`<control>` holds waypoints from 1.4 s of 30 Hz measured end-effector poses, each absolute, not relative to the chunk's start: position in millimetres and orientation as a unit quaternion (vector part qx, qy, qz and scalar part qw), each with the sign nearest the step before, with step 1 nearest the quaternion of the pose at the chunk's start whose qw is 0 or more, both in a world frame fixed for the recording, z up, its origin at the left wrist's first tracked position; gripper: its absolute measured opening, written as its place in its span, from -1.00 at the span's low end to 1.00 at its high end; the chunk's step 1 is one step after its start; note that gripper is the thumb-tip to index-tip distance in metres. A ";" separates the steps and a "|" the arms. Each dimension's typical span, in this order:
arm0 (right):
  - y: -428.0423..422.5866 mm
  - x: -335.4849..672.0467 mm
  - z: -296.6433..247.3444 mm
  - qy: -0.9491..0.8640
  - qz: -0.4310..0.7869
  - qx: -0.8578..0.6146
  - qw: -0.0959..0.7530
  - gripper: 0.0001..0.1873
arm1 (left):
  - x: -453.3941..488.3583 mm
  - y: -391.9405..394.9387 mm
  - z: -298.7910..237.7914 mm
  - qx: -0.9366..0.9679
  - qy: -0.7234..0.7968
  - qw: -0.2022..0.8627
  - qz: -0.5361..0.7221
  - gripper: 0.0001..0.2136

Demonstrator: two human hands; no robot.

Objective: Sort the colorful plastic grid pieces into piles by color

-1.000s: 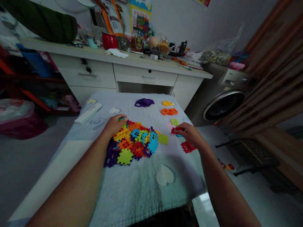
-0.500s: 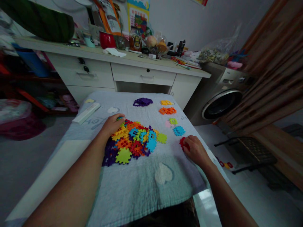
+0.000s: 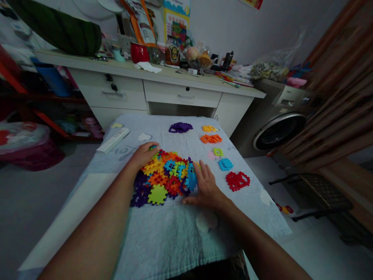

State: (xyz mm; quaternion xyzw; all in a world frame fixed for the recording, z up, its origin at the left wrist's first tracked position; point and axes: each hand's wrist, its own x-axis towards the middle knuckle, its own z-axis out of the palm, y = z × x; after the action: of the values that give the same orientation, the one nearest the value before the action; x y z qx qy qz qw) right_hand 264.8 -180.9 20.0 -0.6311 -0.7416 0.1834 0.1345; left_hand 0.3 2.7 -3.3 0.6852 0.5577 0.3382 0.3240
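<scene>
A mixed pile of colourful plastic interlocking building pieces (image 3: 157, 179) lies in the middle of the cloth-covered table. My left hand (image 3: 144, 155) rests against the pile's far left edge, its fingers stretched over the pieces there; the fingertips are partly hidden. At the pile's right edge, my right hand (image 3: 206, 186) is open, fingers apart, beside a blue piece (image 3: 190, 178). Sorted by colour, separate groups lie beyond and to the right: purple pieces (image 3: 180, 127), yellow pieces (image 3: 209, 128), orange pieces (image 3: 211, 139), a green piece (image 3: 218, 152), blue pieces (image 3: 225, 164) and red pieces (image 3: 237, 181).
A long white box (image 3: 113, 140) lies at the table's left side. Behind stands a white drawer desk (image 3: 171, 93) bearing a watermelon (image 3: 64, 33), jars and a red pot (image 3: 139, 52). A washing machine (image 3: 279, 120) and a low stool (image 3: 320, 186) are at the right.
My right hand has left the red pieces and moved left to the pile's right edge, its fingers spreading. My left hand keeps its place at the pile. The view has shifted slightly.
</scene>
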 end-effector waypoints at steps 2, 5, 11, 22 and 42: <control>-174.2 252.7 15.7 -0.738 0.175 -0.638 0.134 0.45 | 0.1 2.6 -3.6 0.683 0.555 0.329 0.344 -0.52; -165.9 241.6 12.5 -0.736 0.167 -0.644 0.130 0.41 | -0.4 3.1 -5.2 0.676 0.554 0.335 0.353 -0.52; -146.8 234.7 13.3 -0.746 0.160 -0.631 0.143 0.26 | -1.2 4.0 -5.8 0.658 0.560 0.335 0.376 -0.55; -84.0 244.1 13.3 -0.772 0.179 -0.577 0.200 -0.04 | 5.4 4.1 -6.9 0.609 0.566 0.352 0.429 -0.54; -148.3 164.1 29.7 -0.881 0.091 -0.434 0.167 0.11 | -3.4 6.8 -3.2 0.594 0.532 0.408 0.445 -0.54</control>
State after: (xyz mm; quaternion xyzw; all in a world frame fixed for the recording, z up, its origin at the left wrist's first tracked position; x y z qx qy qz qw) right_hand 164.1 -148.3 29.7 -0.4336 -0.8808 0.0909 0.1670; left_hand -3.4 6.8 -3.2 0.5939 0.5322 0.4448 0.4076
